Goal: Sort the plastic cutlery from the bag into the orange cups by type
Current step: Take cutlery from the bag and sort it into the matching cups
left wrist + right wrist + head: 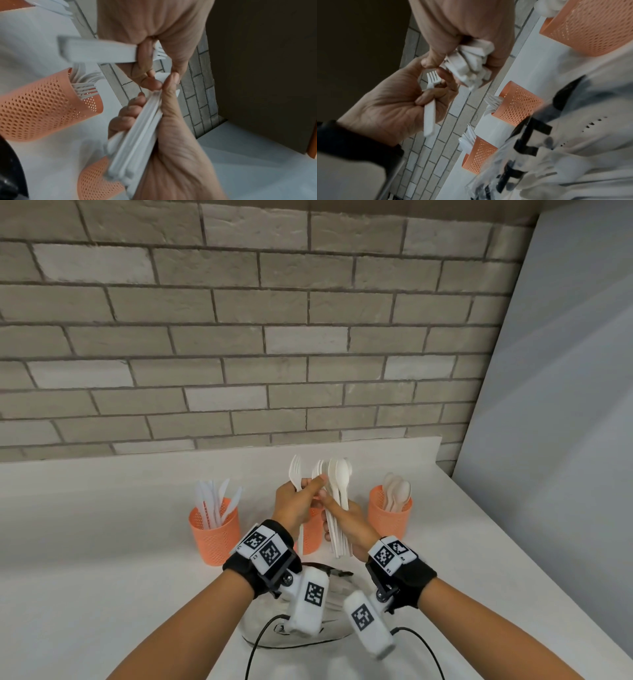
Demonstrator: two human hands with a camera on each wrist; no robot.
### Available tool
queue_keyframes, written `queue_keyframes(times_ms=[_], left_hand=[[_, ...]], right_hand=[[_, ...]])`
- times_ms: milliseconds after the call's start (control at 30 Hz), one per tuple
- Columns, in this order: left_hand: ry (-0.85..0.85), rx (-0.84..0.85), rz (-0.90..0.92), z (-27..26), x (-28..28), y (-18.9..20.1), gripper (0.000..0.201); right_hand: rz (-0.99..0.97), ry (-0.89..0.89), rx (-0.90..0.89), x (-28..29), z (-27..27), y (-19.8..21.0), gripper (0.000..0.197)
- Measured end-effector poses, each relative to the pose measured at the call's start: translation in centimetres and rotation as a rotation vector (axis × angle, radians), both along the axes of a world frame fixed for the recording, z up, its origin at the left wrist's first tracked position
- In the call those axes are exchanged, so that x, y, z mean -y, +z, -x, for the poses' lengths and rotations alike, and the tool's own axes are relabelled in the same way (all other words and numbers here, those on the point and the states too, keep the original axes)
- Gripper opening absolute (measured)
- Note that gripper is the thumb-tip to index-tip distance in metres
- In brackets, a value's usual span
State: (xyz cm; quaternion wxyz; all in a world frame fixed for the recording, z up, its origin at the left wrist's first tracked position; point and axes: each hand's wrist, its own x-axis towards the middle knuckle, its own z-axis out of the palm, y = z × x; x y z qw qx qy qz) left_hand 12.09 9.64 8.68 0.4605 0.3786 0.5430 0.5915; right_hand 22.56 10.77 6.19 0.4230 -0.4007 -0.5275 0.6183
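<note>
Right hand (346,525) clamps a cutlery bundle (337,501); left hand (294,505) pinches one fork (295,470).

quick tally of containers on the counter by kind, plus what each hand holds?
Orange mesh cups: 3 (knives cup, forks cup, spoons cup)
Bag: 1
Total containers: 4
Left hand: 1 fork
Right hand: 1 bundle of mixed cutlery, piece count not readable
</note>
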Motion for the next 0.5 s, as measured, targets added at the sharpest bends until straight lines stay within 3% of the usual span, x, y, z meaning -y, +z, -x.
queue_keyframes(times_ms=[133, 500], left_hand=[[-0.009, -0.024, -0.031, -0.17, 0.27, 0.42, 0.013], [-0.023, 0.027, -0.028, 0.27, 0.34, 0.55, 0.013]], right_hand=[[0.069, 0.023, -0.023, -0.02, -0.18, 0.06, 0.028], [0.051, 0.053, -0.054, -0.19, -0.75, 0.52, 0.018]])
